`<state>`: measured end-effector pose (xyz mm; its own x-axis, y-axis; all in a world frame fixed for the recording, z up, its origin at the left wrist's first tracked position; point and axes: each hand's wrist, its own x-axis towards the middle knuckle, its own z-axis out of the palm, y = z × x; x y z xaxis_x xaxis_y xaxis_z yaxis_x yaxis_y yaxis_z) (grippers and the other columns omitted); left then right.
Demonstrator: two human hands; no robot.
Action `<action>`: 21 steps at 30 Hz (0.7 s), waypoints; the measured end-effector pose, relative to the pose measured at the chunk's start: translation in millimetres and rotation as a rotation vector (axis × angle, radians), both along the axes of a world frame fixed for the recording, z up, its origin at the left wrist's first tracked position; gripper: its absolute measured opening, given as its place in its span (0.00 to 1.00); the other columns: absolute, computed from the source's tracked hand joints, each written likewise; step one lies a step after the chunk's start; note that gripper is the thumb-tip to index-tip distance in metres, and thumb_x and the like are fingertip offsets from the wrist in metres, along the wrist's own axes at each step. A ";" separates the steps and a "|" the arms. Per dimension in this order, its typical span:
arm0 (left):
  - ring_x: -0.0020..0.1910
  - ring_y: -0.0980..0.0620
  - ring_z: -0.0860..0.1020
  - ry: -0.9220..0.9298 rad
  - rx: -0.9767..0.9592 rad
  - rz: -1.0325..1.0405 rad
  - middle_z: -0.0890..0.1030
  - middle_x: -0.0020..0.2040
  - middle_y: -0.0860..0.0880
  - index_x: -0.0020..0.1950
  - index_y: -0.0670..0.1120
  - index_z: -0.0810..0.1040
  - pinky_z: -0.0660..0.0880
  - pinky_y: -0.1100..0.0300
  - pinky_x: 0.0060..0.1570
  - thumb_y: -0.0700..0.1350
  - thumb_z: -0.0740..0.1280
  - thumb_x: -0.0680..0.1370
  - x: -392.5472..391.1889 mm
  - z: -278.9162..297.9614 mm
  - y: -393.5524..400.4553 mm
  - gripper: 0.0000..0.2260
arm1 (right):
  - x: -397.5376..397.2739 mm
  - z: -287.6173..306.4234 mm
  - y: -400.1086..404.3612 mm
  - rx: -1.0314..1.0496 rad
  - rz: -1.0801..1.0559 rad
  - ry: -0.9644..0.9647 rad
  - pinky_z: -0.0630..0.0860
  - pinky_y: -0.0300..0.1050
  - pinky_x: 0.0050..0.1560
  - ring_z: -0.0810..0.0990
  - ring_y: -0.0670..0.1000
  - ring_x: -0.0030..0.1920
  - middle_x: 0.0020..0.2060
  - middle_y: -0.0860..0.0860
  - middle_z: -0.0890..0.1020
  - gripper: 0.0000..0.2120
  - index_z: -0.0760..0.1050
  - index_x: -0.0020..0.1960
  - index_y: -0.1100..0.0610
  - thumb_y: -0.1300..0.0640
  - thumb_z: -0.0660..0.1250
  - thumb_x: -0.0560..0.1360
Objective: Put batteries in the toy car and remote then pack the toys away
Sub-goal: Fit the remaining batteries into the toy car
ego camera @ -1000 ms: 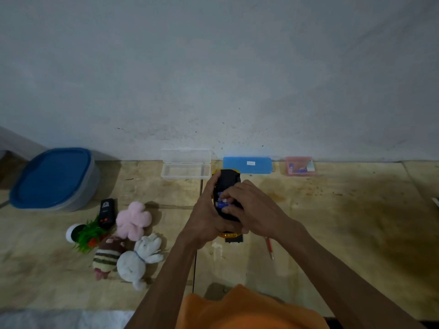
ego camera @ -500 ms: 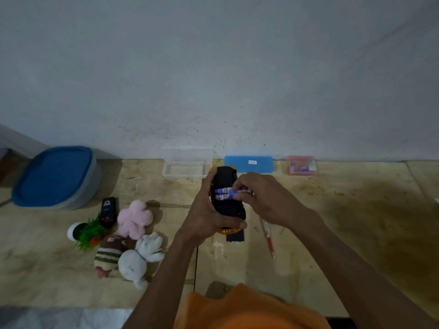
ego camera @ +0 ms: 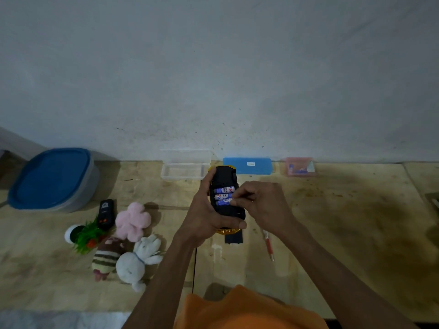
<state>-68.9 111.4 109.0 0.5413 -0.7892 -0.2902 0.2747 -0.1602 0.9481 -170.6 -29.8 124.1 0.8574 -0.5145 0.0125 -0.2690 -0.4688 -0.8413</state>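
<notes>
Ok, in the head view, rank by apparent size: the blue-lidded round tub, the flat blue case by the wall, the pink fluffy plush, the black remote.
1. Blue-lidded round tub
2. Flat blue case and pink fluffy plush: too alike to rank
3. Black remote

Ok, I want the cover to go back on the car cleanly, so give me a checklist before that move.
1. Toy car held underside up by left hand: ok.
2. Three batteries lying side by side in the bay: ok.
3. Nearest battery fully seated under right hand fingertips: cannot tell.
4. Polarity correct: cannot tell.
5. Battery cover within reach on the floor below the car: ok.
6. Screwdriver close by: ok.
</notes>
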 end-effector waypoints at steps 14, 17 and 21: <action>0.56 0.52 0.83 -0.085 -0.033 -0.006 0.75 0.65 0.62 0.78 0.57 0.62 0.84 0.49 0.42 0.23 0.81 0.56 -7.9 7.1 0.6 0.59 | 3.0 -9.9 2.9 0.532 -0.304 0.045 0.81 0.43 0.38 0.84 0.54 0.43 0.45 0.55 0.84 0.27 0.76 0.52 0.56 0.55 0.85 0.59; 0.58 0.50 0.82 -0.090 -0.033 -0.019 0.76 0.64 0.64 0.78 0.58 0.61 0.84 0.46 0.42 0.24 0.82 0.56 -7.4 4.9 -0.7 0.59 | 6.6 -10.4 1.7 0.498 -0.316 0.059 0.82 0.45 0.39 0.85 0.53 0.42 0.43 0.55 0.84 0.26 0.77 0.52 0.55 0.55 0.85 0.60; 0.59 0.47 0.82 -0.101 -0.028 -0.032 0.77 0.63 0.68 0.79 0.59 0.59 0.83 0.42 0.45 0.25 0.82 0.56 -3.6 7.6 -2.7 0.61 | 12.4 -12.0 -0.1 0.499 -0.343 0.030 0.84 0.57 0.44 0.86 0.56 0.41 0.39 0.57 0.84 0.22 0.76 0.50 0.54 0.54 0.84 0.61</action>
